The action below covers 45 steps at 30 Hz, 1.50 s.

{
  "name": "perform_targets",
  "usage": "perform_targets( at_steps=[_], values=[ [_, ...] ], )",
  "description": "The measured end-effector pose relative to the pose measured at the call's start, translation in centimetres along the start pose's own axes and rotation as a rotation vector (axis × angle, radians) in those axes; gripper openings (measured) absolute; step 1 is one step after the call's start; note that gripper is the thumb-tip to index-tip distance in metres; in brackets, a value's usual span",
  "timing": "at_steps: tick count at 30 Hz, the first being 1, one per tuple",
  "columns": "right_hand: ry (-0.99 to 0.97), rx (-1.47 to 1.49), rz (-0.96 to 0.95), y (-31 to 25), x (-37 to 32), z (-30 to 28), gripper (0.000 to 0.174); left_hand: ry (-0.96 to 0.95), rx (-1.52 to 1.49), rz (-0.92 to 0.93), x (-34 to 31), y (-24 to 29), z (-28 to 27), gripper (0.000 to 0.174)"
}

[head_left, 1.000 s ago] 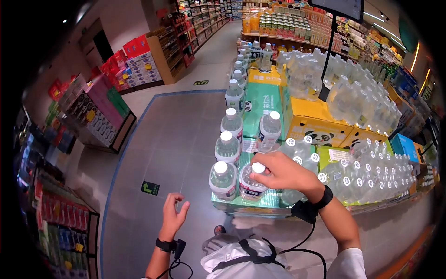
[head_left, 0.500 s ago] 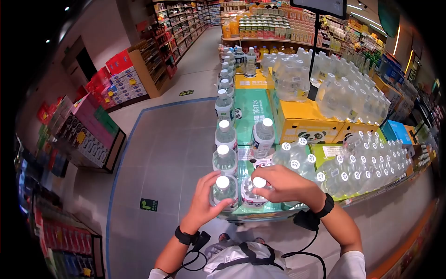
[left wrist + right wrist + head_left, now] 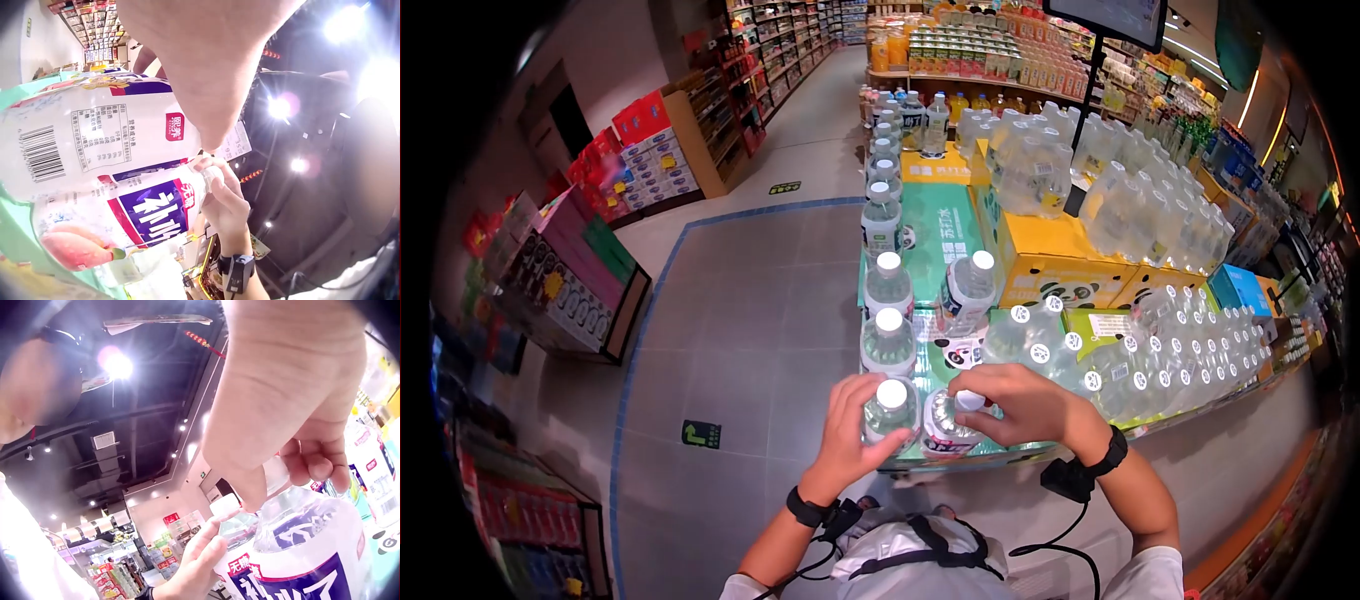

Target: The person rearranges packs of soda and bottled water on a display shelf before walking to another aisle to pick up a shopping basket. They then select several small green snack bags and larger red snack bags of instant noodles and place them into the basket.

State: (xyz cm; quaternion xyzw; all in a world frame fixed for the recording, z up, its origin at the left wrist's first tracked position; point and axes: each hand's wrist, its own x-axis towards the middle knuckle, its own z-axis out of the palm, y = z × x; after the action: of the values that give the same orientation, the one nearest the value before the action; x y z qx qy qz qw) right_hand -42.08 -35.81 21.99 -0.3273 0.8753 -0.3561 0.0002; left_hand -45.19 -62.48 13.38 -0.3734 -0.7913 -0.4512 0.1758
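My left hand (image 3: 845, 438) is wrapped round the shoulder of a clear water bottle (image 3: 892, 418) at the front left corner, thumb on the near side and fingers behind. Its white-capped top shows between them, and its label with a barcode (image 3: 42, 155) fills the left wrist view. With fingers and thumb my right hand (image 3: 1030, 405) pinches the white cap of the peach-pictured bottle (image 3: 150, 215) beside it. In the right wrist view, that bottle's purple and white label (image 3: 306, 575) faces near. Both bottles stand upright, side by side, on the green carton.
More bottles (image 3: 889, 340) line the carton's left edge, and one bottle (image 3: 968, 290) stands behind the right hand. Shrink-wrapped bottle packs (image 3: 1180, 355) lie to the right, with yellow cartons (image 3: 1065, 265) behind. A screen (image 3: 1108, 20) rises on a pole.
My left hand has come up from over the floor to the front left bottle and closed round it. My right hand has stayed at its bottle's cap. The head view has shifted slightly.
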Motion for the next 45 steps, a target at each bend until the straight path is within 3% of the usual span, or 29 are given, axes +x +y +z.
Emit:
perform_targets(
  at_steps=[9, 15, 18, 21, 22, 26, 29, 37, 45],
  values=[
    [-0.004, 0.052, 0.074, -1.0, 0.1, -0.3, 0.027, 0.025, 0.003, -0.009, -0.3, 0.0, 0.3, 0.066],
    [-0.003, -0.124, 0.135, -0.9, -0.1, -1.5, 0.04, 0.046, -0.036, -0.031, -0.4, 0.4, 0.0, 0.067],
    [0.042, -0.12, 0.38, -1.3, 1.8, -5.0, 0.05, 0.072, -0.118, -0.056, -0.8, 0.0, -0.6, 0.064],
    [0.314, -0.197, 0.369, 2.5, 5.2, -7.4, 0.054, 0.109, -0.142, -0.105, -0.8, -1.3, -1.3, 0.054],
    [0.267, -0.249, 0.386, 3.9, 6.2, -8.0, 0.054, 0.121, -0.139, -0.13, -0.8, -1.6, -1.4, 0.05],
    [0.135, -0.454, 0.405, 11.5, 8.5, -6.1, 0.049, 0.11, -0.241, -0.356, -1.1, -4.2, -2.1, 0.033],
    [0.113, -0.518, 0.429, 11.6, 10.3, -6.6, 0.042, 0.06, -0.221, -0.413, 0.6, -6.8, -3.3, 0.026],
    [0.032, -0.518, 0.534, 9.6, 15.7, -6.8, 0.038, -0.127, -0.307, -0.291, 8.6, -16.6, -5.8, 0.03],
    [0.018, -0.54, 0.553, 10.9, 19.6, -6.2, 0.036, -0.317, -0.406, -0.149, 13.4, -23.9, -1.2, 0.043]
  ],
)
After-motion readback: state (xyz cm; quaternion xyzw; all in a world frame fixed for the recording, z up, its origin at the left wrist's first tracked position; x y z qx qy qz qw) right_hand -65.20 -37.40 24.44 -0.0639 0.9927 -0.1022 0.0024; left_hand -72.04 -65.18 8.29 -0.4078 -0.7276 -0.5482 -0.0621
